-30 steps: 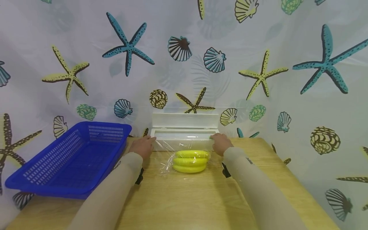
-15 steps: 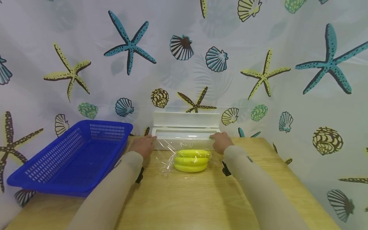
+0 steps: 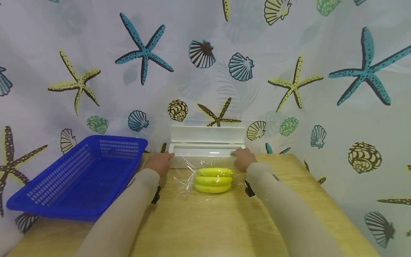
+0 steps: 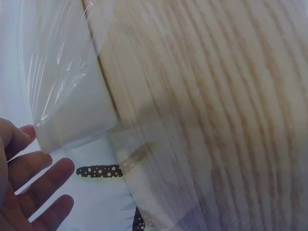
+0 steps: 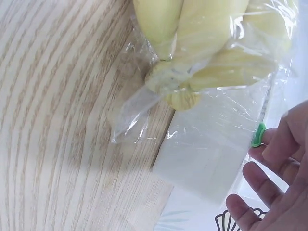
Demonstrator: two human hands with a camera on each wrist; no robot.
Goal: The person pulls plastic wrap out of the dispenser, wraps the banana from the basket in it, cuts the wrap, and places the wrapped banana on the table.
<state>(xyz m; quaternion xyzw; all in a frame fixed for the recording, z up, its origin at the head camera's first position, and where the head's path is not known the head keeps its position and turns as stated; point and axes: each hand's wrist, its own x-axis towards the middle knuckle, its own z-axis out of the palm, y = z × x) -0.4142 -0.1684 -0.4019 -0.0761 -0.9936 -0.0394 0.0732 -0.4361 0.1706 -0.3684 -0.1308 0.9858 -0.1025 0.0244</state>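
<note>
At the back of the table stands a white cling film dispenser [image 3: 205, 135], its lid raised. A bunch of yellow bananas [image 3: 213, 180] lies before it under clear cling film [image 3: 185, 184], which runs up over the dispenser's front. My left hand [image 3: 159, 164] holds the dispenser's left end between thumb and forefinger, the other fingers spread apart in the left wrist view. Near the right end, my right hand [image 3: 244, 159] pinches a small green slide cutter [image 5: 259, 134] on the dispenser's edge. In the right wrist view the film stretches over the banana stems and hangs loose beside them.
To the left sits a large blue plastic basket [image 3: 80, 178] with perforated sides, close to my left forearm. A white curtain [image 3: 205, 89] printed with starfish and shells hangs right behind the wooden table [image 3: 205, 228] and along its right side.
My right hand has shifted slightly left along the dispenser's edge in the last half second. The left hand stays at the left end, and the bananas lie as before.
</note>
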